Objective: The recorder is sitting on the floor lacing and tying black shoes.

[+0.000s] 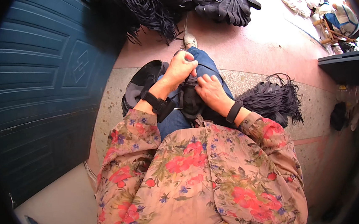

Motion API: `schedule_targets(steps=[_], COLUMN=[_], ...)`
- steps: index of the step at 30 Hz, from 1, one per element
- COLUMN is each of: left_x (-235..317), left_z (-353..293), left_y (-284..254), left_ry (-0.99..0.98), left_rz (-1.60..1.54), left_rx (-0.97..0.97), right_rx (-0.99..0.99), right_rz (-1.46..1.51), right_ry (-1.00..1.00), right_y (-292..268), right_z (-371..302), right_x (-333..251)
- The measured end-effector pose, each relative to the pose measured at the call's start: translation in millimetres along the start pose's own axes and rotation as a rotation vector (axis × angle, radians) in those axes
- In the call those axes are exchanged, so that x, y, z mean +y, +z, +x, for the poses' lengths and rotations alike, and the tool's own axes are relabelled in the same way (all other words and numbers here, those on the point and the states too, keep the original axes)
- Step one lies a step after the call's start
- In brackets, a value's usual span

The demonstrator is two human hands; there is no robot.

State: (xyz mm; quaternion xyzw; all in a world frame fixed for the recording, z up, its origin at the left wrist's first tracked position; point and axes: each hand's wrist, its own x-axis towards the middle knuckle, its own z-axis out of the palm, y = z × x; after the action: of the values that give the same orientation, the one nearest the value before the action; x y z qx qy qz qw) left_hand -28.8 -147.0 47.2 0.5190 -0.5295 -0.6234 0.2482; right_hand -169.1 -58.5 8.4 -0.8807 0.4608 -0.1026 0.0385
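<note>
Over my lap lies a black shoe upper (192,100), partly covered by my hands. My left hand (179,71) is raised above its far end, fingers closed in a pinch with a thin dark lace running from them. On the upper's right side rests my right hand (214,91), its fingers curled and pressed against the black material; the fingertips' exact hold is partly hidden. A bundle of black laces (269,100) spreads beside my right wrist. To the left of my knee sits a black and grey rounded item (137,85), perhaps a bag or more uppers.
Stacked black shoe parts (225,3) and a mass of hanging laces (141,7) lie on the floor ahead. A dark blue panelled door (46,76) stands at left. At right are a dark table (344,65) and a wooden rack (329,33) with cloths.
</note>
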Motion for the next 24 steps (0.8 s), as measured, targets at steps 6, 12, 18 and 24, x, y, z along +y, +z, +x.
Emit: schedule_targets(steps=[6, 12, 18, 24], left_x=[-5, -19, -41, -65], left_z=[17, 0, -20, -49], left_y=[12, 24, -26, -38], left_ry=[-0.167, 0.203, 0.356, 0.490], left_rz=[-0.046, 0.846, 0.986, 1.055], left_rx=[-0.103, -0.083, 0.027, 0.057], right_rx=[0.633, 0.955, 0.604, -0.385], right_rz=[0.373, 0.532, 1.366, 1.207], right_ry=[0.015, 0.190, 0.469, 0.624], right_y=[-101, -166, -144, -52], right_z=[19, 17, 7, 12], right_x=[-14, 1, 19, -10])
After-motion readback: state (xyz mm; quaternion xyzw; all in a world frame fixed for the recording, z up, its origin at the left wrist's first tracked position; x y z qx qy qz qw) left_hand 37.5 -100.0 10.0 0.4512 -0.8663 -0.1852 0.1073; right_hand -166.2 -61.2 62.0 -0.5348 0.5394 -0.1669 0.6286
